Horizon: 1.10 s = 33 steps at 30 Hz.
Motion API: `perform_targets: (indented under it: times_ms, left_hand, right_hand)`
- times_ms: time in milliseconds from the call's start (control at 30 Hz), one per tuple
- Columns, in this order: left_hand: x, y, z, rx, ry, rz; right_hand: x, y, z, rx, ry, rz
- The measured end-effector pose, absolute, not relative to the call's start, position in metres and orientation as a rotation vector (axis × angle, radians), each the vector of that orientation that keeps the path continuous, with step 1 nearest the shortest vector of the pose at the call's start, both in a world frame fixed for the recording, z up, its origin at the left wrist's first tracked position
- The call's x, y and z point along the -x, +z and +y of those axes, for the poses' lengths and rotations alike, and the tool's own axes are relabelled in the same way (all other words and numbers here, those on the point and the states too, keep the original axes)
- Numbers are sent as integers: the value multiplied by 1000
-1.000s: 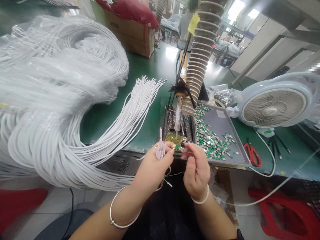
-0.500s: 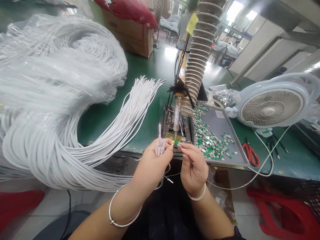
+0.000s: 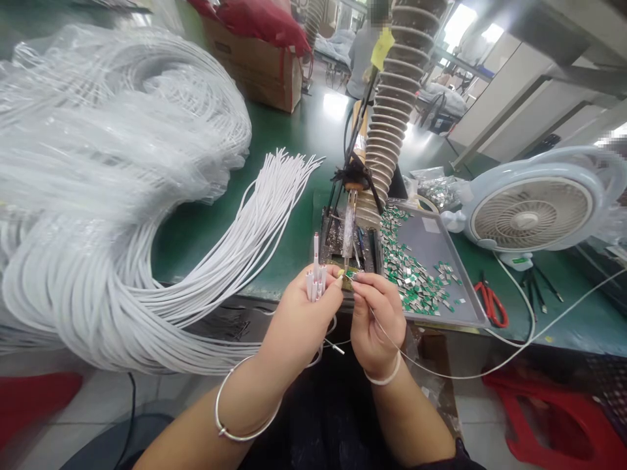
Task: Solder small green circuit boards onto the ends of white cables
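Observation:
My left hand (image 3: 306, 303) is closed around several white cables (image 3: 316, 284) with reddish ends pointing up. Its thumb and index finger pinch close to a small green circuit board (image 3: 349, 275), directly under the tip of an upright soldering iron (image 3: 349, 225). From the right side, my right hand (image 3: 377, 316) pinches a thin pale wire (image 3: 416, 367) at the board. That wire trails past the wrist and off to the right. Fingertips partly cover the board, so which fingers bear it is unclear.
A grey tray (image 3: 465, 297) of green-and-silver boards lies right of the iron, with red-handled cutters (image 3: 491, 305) and a fan (image 3: 531, 209) beyond. White cable bundles (image 3: 235, 241) fill the left. A ribbed hose (image 3: 392, 124) hangs behind the iron; a box (image 3: 249, 65) stands farther back.
Both hands stay together under the iron, with the board shifted slightly up and right. The trailing wire has swung out and now stretches to the right edge.

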<state>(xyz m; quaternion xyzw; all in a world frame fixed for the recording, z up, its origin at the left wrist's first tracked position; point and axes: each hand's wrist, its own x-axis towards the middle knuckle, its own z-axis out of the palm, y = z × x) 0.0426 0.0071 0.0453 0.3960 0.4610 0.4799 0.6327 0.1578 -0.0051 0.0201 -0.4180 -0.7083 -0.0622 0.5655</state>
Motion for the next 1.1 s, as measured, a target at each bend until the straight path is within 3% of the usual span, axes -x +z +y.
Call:
perform_targets:
  times_ms: [1100]
  left_hand:
    - [-35,30,7,-1038,1097,982]
  right_hand:
    - [-163,16,-15,1107,42,-1668]
